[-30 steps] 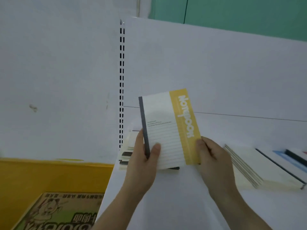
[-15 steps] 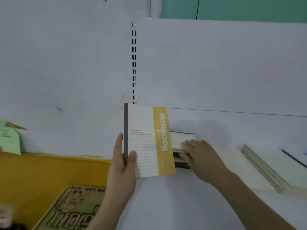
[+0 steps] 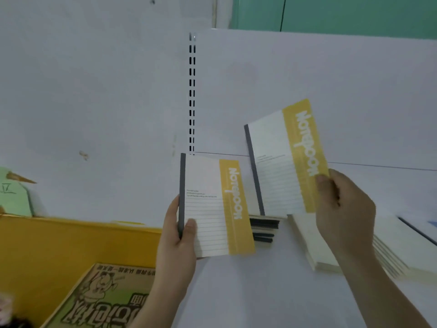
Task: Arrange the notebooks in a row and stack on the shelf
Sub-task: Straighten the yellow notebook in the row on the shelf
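A person's two bare hands each hold up one thin notebook above a white shelf [image 3: 272, 292]. The left hand [image 3: 176, 235] pinches the left notebook [image 3: 212, 207] low on its dark grey spine, thumb on the front cover and fingers behind. It stands upright, cover toward the camera. The right hand [image 3: 343, 209] pinches the right notebook [image 3: 283, 162] at its lower outer corner, thumb on the yellow band. This one sits higher and tilts slightly, its top leaning to the right.

Both covers are flat rectangles of pale matte card with fine ruled lines, a broad mustard-yellow stripe down the outer edge printed "Notebook" in white, and a grey cloth-like spine strip.

Below and between the two grips, a low stack of similar notebooks [image 3: 263, 229] lies flat on the shelf, its dark spines showing. Just under the right grip a fanned pile of cream notebooks [image 3: 307, 242] rests on the shelf too.

These books look light and slim, probably a little bendy, so a corner pinch may let one droop or swing. Holding by the stiffer spine edge seems the surer grip. The card looks smooth but not glossy, so slipping seems unlikely.

Left of the left grip is a yellow ledge [image 3: 71, 242] and a printed cardboard box [image 3: 101, 299]. A slotted shelf upright [image 3: 192, 95] rises behind.
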A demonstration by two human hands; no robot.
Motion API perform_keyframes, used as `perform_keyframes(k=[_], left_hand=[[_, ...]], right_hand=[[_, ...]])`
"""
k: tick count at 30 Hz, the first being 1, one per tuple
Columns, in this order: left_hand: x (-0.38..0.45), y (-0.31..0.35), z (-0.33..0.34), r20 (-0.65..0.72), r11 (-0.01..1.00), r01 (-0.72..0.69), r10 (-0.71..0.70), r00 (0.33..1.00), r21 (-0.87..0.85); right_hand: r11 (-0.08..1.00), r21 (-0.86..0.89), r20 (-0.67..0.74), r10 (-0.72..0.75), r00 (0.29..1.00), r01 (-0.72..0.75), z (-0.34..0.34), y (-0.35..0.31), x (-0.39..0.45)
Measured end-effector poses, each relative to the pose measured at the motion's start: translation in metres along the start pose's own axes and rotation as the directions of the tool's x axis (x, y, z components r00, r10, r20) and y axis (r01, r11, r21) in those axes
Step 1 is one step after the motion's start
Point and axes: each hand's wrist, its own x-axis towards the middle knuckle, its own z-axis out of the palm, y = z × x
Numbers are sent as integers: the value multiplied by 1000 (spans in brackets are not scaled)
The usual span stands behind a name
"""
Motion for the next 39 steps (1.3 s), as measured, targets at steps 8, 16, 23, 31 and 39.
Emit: perform_keyframes(k=[8,16,23,31,39], left_hand=[[-19,20,48,101,988,16,-1,995,-151],[-63,18,95,248,982,-63,107,963,-180],[-101,18,154,297,991,-45,82,951,-129],[-176,36,262,443,989,-141,107,890,46],[-267,70,398,667,877,-437,205,716,201]], right_hand=[[903,162,146,377,915,-398,1,-6,-67],[806,187,91,555,827,-562,-31,4,-92],[791,172,192,558,807,-587,-100,38,-105],[763,197,115,606,787,-616,-215,107,-106],[811,4,-51,585,810,-585,-352,224,-97]])
